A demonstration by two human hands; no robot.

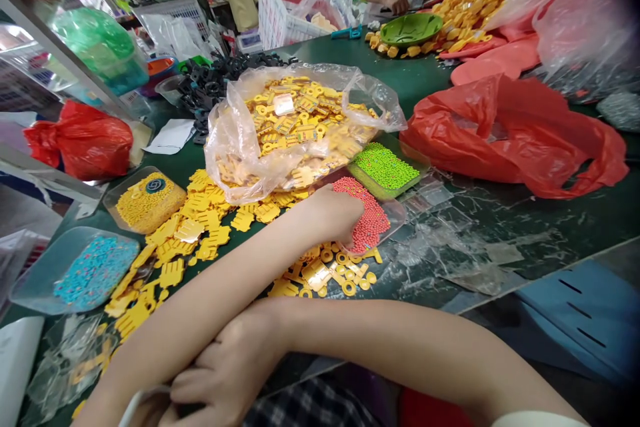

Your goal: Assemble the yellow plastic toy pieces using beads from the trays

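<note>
My left hand (345, 210) reaches across to a clear tray of small pink beads (369, 217). Its fingers curl down into the beads, and the fingertips are hidden. Below, my right hand (227, 367) is crossed under my left forearm, with fingers bent closed at the pale edge of the left sleeve (134, 407). A tray of green beads (385, 167) adjoins the pink one. Flat yellow plastic pieces (315, 273) lie just in front of the pink tray. Behind it, an open clear bag (227, 140) bulges with more yellow pieces.
Trays of yellow beads (145, 203) and blue beads (93, 273) stand at left. Black plastic parts (215, 80) are heaped behind the clear bag. At right lie a red plastic bag (500, 133) and clear scraps (430, 240). Across the table, a person works near a green dish (413, 28).
</note>
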